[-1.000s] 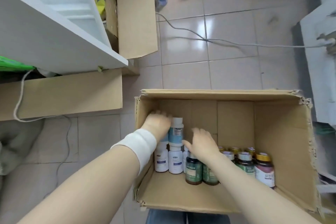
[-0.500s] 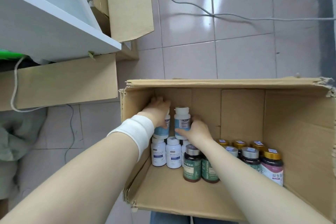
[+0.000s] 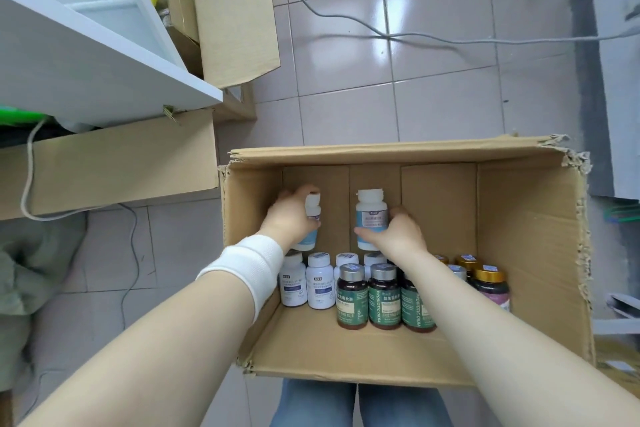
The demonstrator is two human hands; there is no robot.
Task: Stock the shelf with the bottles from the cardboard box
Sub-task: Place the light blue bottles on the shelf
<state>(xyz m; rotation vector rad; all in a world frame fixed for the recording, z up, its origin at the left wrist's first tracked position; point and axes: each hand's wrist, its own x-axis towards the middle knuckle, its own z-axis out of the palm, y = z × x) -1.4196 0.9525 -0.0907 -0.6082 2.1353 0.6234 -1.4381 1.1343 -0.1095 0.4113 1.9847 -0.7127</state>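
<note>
**Two-handed pick from the box.** The left hand point(image 3: 289, 217), at lower centre-left of the frame, is wrapped round the left bottle point(image 3: 309, 240), a white one with a pale blue label. Its fingers are curled over the far side, and the cap shows above them. The right hand point(image 3: 398, 236) is closed round the right bottle point(image 3: 371, 215), of the same kind, with the thumb laid across the front of the label and the fingers behind.

Both bottles are held upright and a little apart. They appear raised above the caps of the remaining bottles point(image 3: 384, 295), against the far wall of the box point(image 3: 519, 218). Both forearms are stretched forward and down from the bottom edge of the frame, converging on the box. A white wristband point(image 3: 242, 267) is worn on the left wrist. The remaining bottles, white, green-labelled and gold-capped, are ranked in the near part of the box.

The step in hand is judged to be the lift-out: a pair is gripped but not yet carried over. The next move calls for both bottles to be raised clear of the box rim. They are then to be swung toward the white shelf point(image 3: 86, 62) at the upper left of the frame, without being tipped or knocked against the row below. A grey cable point(image 3: 381, 32) is trailed across the tiled floor point(image 3: 346, 107) at upper centre.
</note>
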